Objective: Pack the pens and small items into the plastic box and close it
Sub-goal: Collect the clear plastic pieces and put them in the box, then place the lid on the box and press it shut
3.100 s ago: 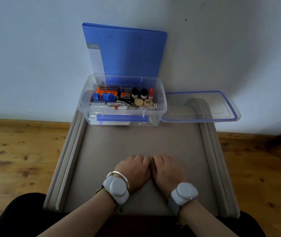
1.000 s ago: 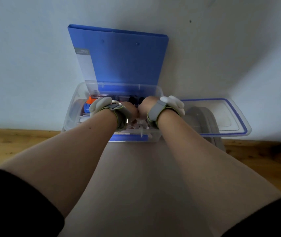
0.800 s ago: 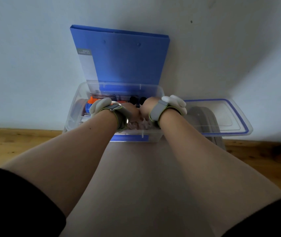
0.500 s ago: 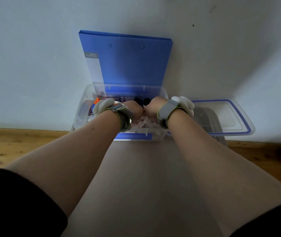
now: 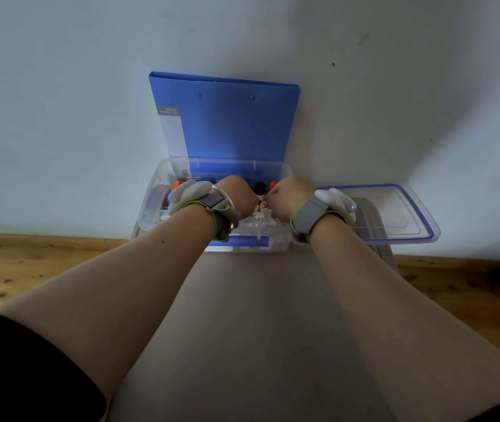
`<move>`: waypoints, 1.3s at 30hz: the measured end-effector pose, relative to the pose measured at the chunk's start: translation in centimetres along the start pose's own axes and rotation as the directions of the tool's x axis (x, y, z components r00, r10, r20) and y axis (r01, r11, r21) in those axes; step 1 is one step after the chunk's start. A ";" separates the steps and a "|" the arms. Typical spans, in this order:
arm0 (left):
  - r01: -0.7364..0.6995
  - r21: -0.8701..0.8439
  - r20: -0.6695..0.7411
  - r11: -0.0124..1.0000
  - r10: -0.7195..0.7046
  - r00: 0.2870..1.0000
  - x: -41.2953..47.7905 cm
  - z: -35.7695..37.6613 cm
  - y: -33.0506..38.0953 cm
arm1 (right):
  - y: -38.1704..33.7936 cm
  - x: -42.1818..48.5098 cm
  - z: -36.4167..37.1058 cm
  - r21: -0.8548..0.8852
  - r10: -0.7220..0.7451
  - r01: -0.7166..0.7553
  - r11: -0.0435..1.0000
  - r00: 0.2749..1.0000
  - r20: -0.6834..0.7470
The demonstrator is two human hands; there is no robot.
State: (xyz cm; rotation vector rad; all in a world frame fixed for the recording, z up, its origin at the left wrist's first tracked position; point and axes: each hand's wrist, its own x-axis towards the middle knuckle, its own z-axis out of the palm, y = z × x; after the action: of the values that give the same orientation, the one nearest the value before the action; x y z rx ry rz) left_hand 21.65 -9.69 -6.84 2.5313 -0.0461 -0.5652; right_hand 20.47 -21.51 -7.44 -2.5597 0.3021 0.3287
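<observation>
Both forearms reach across the counter (image 5: 257,315) to its far edge. There the left grip (image 5: 238,194) and right grip (image 5: 289,193) dip side by side into the open plastic box (image 5: 274,243), among the small items (image 5: 260,187). Their fingers are hidden, so I cannot tell whether either grip is closed. The lid (image 5: 394,214) lies at the far right corner, and a blue folder (image 5: 236,126) leans behind the box.

place: likely home room | cues: knotty wood floor (image 5: 29,263), bare white wall (image 5: 60,86), blue folder (image 5: 236,123)

- grey-beige flat table top with raised side rails (image 5: 260,300)
- clear rectangular plastic box (image 5: 148,214) at its far end, open
- clear flat lid with blue rim (image 5: 394,214) just right of box, overhanging right rail
- blue plastic folder (image 5: 236,123) upright behind box, base hidden
</observation>
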 end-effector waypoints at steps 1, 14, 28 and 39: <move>-0.040 0.016 -0.075 0.999 0.041 0.996 -0.1 -0.5 -0.4 | 0.5 0.5 -0.2 0.037 -0.002 0.005 0.999 0.997 -0.076; 0.345 0.397 -0.456 0.851 -0.143 0.878 1.9 -2.2 -10.2 | 3.9 1.2 0.4 -0.088 -0.016 -0.001 0.996 0.980 -0.197; 0.231 0.042 -0.452 0.972 -0.188 0.872 -3.9 -4.5 -9.3 | 6.0 -1.2 1.6 0.075 -0.051 0.071 0.995 0.967 -0.249; 0.225 0.013 -0.394 0.974 -0.202 0.897 -11.2 -1.1 -10.5 | 8.8 -9.4 1.8 0.113 -0.038 0.066 0.991 0.971 -0.235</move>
State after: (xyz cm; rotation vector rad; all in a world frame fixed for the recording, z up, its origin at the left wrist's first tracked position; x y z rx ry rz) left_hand 11.07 1.49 -7.11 2.6773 0.3714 -0.1280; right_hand 8.84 -26.47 -10.44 -2.4835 0.3291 -0.0099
